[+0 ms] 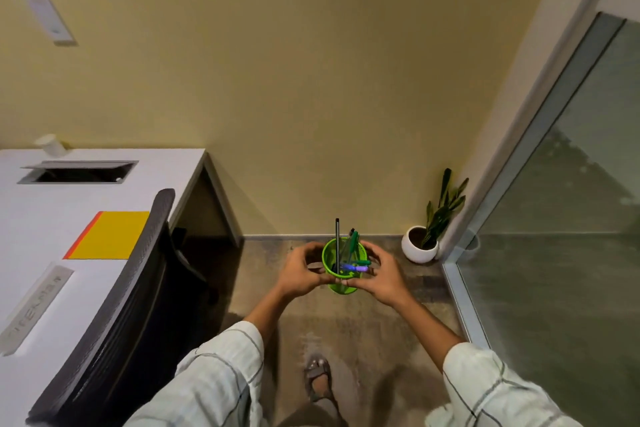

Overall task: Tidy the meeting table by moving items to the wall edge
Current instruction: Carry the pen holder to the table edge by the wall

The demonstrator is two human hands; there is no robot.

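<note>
A green mesh pen holder [343, 282] with several pens and a tall dark rod hangs in the air over the floor, to the right of the table. My left hand [303, 272] grips its left side and my right hand [381, 276] grips its right side, fingers curled round the rim. The white meeting table [41, 218] lies at the left. On it rest a yellow pad with an orange edge [110, 236], a grey name plate [34, 305] and a white cup [52, 146] by the wall.
A black mesh chair [138, 288] stands against the table's right edge. A potted plant in a white pot [420, 246] sits in the floor corner beside a glass door [554, 218]. An open cable hatch [79, 172] is set in the tabletop. My sandalled foot [318, 381] is below.
</note>
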